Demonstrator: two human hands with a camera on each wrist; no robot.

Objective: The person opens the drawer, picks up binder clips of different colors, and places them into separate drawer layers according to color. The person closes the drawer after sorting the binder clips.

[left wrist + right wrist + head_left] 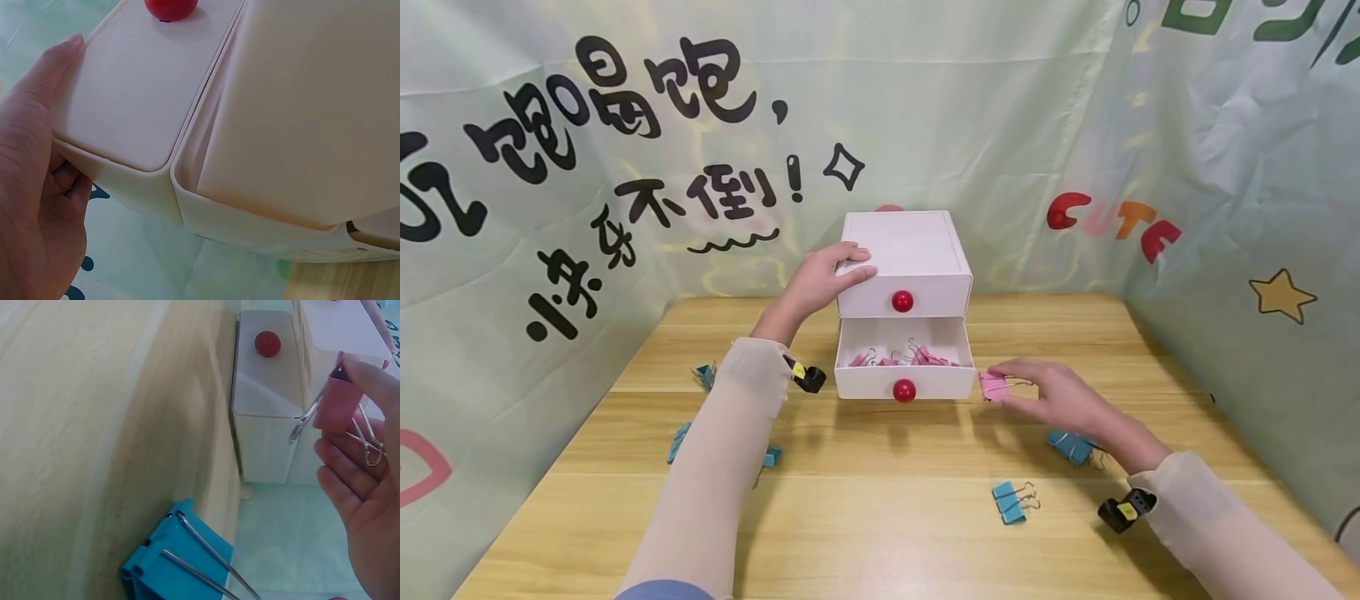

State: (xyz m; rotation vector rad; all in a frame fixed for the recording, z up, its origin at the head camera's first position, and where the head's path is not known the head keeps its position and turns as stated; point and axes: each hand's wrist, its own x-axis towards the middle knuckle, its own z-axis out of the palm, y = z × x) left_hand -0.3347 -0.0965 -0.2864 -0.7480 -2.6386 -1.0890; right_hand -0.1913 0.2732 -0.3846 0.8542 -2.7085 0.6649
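Note:
A small white drawer box (904,242) with red knobs stands on the table, its lower drawer (865,383) pulled out. Several pink binder clips (925,357) lie inside that drawer. My left hand (822,279) grips the box's upper left edge, and in the left wrist view its thumb (53,72) lies along the top drawer's front edge. Beside the open drawer's right front corner, my right hand (1063,396) pinches a pink binder clip (339,405) between thumb and fingers. A blue binder clip (181,553) lies on the table below that hand.
Another blue binder clip (1009,502) lies at the front right. More blue clips lie around the left forearm, including one (704,375) farther back and one (772,456) partly hidden by the sleeve. A printed cloth (985,125) hangs behind the wooden table (880,517).

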